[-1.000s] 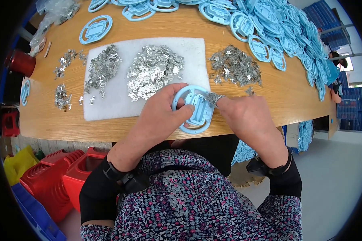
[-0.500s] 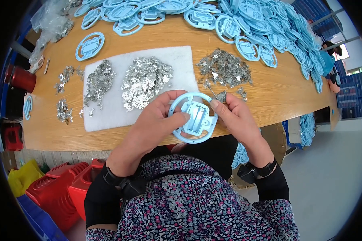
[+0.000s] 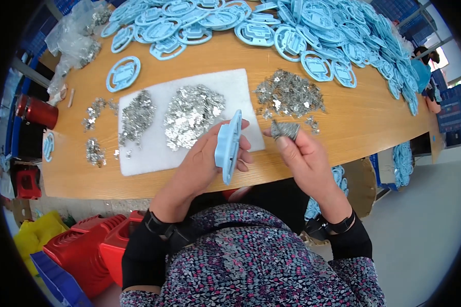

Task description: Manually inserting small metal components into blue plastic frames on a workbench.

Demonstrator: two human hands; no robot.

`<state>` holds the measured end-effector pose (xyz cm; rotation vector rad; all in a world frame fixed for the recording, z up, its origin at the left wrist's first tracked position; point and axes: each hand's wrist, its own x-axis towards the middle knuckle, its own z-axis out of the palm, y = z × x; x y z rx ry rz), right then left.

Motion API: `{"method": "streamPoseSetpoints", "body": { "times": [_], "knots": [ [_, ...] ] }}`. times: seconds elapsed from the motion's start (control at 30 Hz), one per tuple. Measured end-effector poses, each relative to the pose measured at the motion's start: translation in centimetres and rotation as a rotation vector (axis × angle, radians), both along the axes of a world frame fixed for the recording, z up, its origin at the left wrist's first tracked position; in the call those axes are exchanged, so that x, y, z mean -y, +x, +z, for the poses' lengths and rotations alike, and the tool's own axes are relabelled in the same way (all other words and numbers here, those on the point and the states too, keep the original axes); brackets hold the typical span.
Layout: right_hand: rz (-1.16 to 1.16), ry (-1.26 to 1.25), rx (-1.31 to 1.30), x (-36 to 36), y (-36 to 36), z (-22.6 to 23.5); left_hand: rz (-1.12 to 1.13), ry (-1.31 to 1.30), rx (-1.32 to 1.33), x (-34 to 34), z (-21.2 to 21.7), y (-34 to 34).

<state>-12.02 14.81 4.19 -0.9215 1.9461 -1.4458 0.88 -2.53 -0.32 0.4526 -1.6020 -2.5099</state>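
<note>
A light blue plastic steering-wheel part (image 3: 227, 148) is turned nearly edge-on, its raised box facing my left palm. My left hand (image 3: 202, 156) grips it, with the fingers round its far side. Just to the right, my right hand (image 3: 307, 158) pinches a small tool with a grey, ribbed wrapped part (image 3: 286, 131) between thumb and fingers. The tool's tip cannot be made out. It is apart from the wheel, between the white pad (image 3: 153, 163) and the right pile of small metal pieces (image 3: 292, 92).
Two heaps of metal pieces (image 3: 192, 115) lie on the pad, with smaller clusters (image 3: 95, 152) to its left. Many blue wheel parts (image 3: 317, 23) are piled along the far side. A red mug (image 3: 37, 111) stands at left; red stools (image 3: 82, 245) are below the table.
The blue wheel has swung from face-up to edge-on in my left hand. My right hand has drawn away from its rim, and the tool no longer touches it.
</note>
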Motion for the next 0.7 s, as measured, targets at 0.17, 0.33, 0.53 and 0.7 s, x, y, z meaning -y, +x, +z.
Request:
{"method": "streamPoseSetpoints", "body": {
  "times": [0.17,0.33,0.53,0.7],
  "knots": [
    [0.068,-0.044,-0.183,1.3,1.3,-2.4,-0.057,0.230,-0.076,0.0,-0.5,-0.2],
    [0.161,0.014,-0.242,1.3,1.7,-2.0,0.026,0.064,0.029,-0.9,0.2,-0.5],
    [0.194,-0.094,-0.037,0.0,1.8,-0.3,0.131,0.048,0.052,-1.0,0.5,-0.9],
    [0.037,-0.187,0.200,-1.3,0.0,-2.0,0.128,0.041,0.094,-1.0,0.3,-1.0]
  ]
}}
